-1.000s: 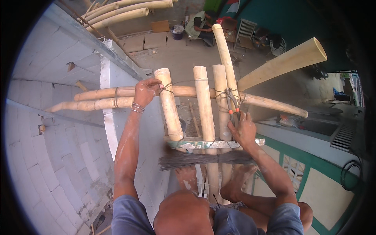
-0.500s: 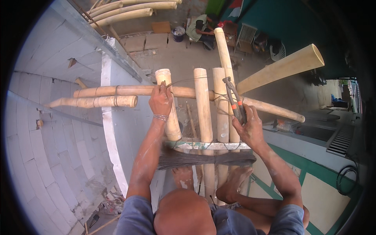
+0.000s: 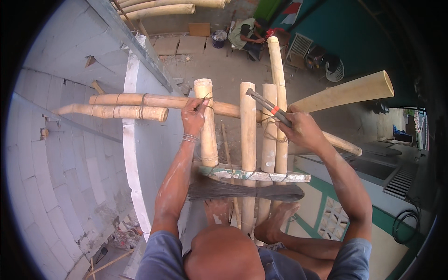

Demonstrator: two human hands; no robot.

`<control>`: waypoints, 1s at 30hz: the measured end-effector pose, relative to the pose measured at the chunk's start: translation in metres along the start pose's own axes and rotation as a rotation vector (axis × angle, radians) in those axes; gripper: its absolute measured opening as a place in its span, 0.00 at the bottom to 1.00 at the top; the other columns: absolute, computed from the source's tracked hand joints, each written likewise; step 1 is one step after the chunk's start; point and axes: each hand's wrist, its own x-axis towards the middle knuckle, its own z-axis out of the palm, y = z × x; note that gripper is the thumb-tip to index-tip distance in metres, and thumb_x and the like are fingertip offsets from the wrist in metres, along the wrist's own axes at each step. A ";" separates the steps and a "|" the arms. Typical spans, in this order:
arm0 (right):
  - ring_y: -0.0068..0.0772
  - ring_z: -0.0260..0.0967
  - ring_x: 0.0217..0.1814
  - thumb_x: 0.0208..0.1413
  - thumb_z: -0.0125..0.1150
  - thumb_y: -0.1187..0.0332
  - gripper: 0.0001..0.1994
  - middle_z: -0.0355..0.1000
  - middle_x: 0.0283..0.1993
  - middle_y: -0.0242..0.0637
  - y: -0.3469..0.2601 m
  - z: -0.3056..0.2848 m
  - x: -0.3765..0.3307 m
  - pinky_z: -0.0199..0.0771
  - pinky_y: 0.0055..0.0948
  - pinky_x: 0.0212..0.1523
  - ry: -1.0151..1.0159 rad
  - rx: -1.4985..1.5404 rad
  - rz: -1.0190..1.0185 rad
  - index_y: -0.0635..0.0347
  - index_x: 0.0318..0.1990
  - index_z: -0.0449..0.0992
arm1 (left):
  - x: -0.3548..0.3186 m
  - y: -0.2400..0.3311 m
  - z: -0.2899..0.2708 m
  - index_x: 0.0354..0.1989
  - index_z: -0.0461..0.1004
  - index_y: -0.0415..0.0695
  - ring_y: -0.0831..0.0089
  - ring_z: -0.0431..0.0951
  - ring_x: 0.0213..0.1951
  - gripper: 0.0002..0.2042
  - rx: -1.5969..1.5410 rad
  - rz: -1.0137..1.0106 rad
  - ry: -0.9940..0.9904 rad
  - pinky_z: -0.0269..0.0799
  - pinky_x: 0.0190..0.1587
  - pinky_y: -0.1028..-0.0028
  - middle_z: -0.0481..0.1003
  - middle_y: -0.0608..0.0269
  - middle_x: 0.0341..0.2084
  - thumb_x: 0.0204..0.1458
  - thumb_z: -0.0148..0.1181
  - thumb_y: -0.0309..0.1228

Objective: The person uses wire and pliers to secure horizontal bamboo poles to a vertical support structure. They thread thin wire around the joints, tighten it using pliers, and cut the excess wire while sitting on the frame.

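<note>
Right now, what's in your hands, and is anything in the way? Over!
Left hand pinching wire at leftmost upright pole. Right hand gripping pincers. Maybe in the way: next pole, behind the pincers' head in this view.

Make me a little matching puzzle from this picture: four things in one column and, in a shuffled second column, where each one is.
Things
1. Pincers with orange bands
2. Left hand
3. Bundle of dark wires
4. Dark blue bucket

Places
A. On the ground near the seated person
B. At the upper part of the leftmost bamboo piece that meets the painted board
C. In the right hand
D. Lying crosswise, on the wearer's side of the painted board

Right pairs: 1-C, 2-B, 3-D, 4-A
</note>
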 end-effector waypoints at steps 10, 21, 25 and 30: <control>0.46 0.44 0.85 0.62 0.57 0.68 0.13 0.54 0.81 0.34 -0.033 0.010 0.085 0.43 0.54 0.84 0.252 -0.816 -0.543 0.61 0.46 0.86 | -0.011 -0.014 -0.009 0.50 0.83 0.39 0.81 0.77 0.37 0.17 0.033 0.133 0.047 0.77 0.39 0.79 0.76 0.61 0.51 0.50 0.75 0.20; 0.44 0.35 0.88 0.62 0.61 0.61 0.14 0.43 0.86 0.30 -0.052 0.024 0.133 0.38 0.50 0.85 0.273 -0.944 -0.637 0.55 0.48 0.87 | -0.012 -0.013 -0.006 0.45 0.83 0.37 0.80 0.77 0.37 0.13 0.009 0.048 0.087 0.77 0.40 0.79 0.76 0.60 0.51 0.51 0.74 0.19; 0.40 0.46 0.84 0.61 0.60 0.62 0.12 0.54 0.81 0.28 -0.059 0.018 0.142 0.38 0.47 0.85 0.358 -0.949 -0.754 0.54 0.42 0.89 | -0.011 -0.012 -0.005 0.46 0.82 0.36 0.81 0.77 0.39 0.14 -0.071 0.019 0.087 0.77 0.41 0.78 0.76 0.60 0.51 0.50 0.74 0.18; 0.34 0.61 0.72 0.61 0.58 0.62 0.12 0.72 0.63 0.25 -0.073 0.005 0.147 0.57 0.44 0.75 0.215 -1.034 -0.815 0.52 0.35 0.88 | -0.011 -0.014 -0.006 0.46 0.81 0.36 0.81 0.75 0.39 0.15 -0.126 0.014 0.091 0.76 0.41 0.78 0.76 0.61 0.51 0.49 0.74 0.16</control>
